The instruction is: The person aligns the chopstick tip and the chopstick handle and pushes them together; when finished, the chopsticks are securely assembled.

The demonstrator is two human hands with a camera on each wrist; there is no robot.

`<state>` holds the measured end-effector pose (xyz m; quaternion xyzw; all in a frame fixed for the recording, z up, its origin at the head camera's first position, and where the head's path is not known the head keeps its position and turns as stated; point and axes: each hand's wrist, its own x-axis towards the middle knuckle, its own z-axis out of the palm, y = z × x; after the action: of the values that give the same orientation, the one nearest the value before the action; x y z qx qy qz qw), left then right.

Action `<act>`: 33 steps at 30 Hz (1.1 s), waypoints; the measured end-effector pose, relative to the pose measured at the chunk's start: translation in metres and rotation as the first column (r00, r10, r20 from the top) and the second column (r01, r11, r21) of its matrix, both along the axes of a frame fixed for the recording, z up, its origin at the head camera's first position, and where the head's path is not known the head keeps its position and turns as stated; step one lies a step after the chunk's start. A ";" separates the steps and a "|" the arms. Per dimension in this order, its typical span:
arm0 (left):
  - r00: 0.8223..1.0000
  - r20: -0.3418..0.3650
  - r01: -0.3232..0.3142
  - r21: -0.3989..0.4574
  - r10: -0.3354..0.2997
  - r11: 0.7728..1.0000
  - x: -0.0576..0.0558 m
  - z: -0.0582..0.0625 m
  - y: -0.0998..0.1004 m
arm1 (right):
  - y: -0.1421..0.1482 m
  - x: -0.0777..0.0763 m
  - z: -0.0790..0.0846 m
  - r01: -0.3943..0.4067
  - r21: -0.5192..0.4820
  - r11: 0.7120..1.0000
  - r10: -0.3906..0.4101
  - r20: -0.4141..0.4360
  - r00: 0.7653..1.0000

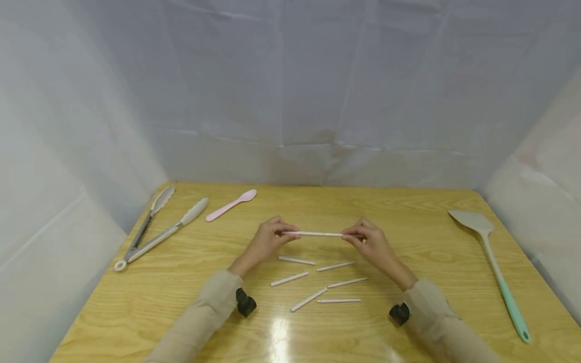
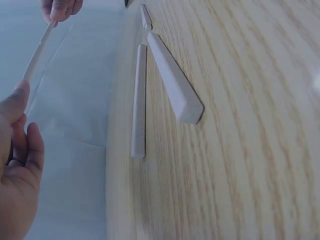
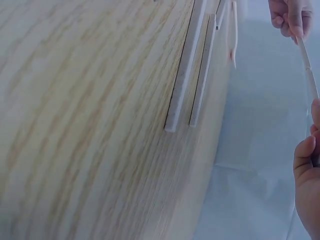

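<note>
My left hand point(image 1: 271, 239) pinches one end of a long, thin pale stick point(image 1: 313, 233) between thumb and fingers. The other end is pinched by my right hand point(image 1: 369, 242), so the stick runs nearly level between both hands, above the table. A small seam or break shows partway along it in the right wrist view. Nearer me, several shorter pale sticks lie loose on the wood, among them a slanted stick point(image 1: 308, 299) and a level stick point(image 1: 339, 301). In the left wrist view a lying stick point(image 2: 172, 80) shows flat, angular sides.
On the wooden table point(image 1: 399, 201), metal tongs point(image 1: 154, 242) lie spread at the left, with a pink spoon point(image 1: 231, 205) beside them. A spatula point(image 1: 492, 257) with a green handle end lies at the right. Pale sheeting point(image 1: 317, 101) stands around the back and sides.
</note>
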<state>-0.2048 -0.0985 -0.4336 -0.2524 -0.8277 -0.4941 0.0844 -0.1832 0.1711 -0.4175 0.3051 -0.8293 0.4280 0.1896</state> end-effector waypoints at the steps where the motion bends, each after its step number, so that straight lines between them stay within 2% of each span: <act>1: 1.000 0.002 0.003 0.008 -0.003 1.000 0.001 0.000 0.000 | -0.002 0.003 0.005 -0.010 -0.002 1.000 0.010 -0.013 1.000; 3: 1.000 0.000 0.007 0.018 -0.007 1.000 0.002 0.001 -0.001 | -0.005 0.009 0.014 -0.026 -0.002 1.000 0.026 -0.037 0.999; 9: 1.000 -0.023 0.020 0.024 -0.019 1.000 0.001 0.001 -0.001 | -0.004 0.007 0.015 -0.054 0.001 0.999 0.054 -0.063 0.997; 19: 0.999 0.049 0.014 0.032 -0.016 0.999 0.003 0.001 -0.001 | -0.004 0.005 0.015 -0.087 -0.009 0.996 0.086 -0.054 0.995; 33: 0.995 0.096 0.004 0.017 -0.006 1.000 0.003 0.009 -0.002 | -0.007 0.005 0.022 -0.119 -0.019 0.993 0.118 -0.067 0.991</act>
<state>-0.2015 -0.1004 -0.4249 -0.2297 -0.8259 -0.5129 0.0453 -0.1780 0.1645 -0.3950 0.3655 -0.7980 0.4380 0.1946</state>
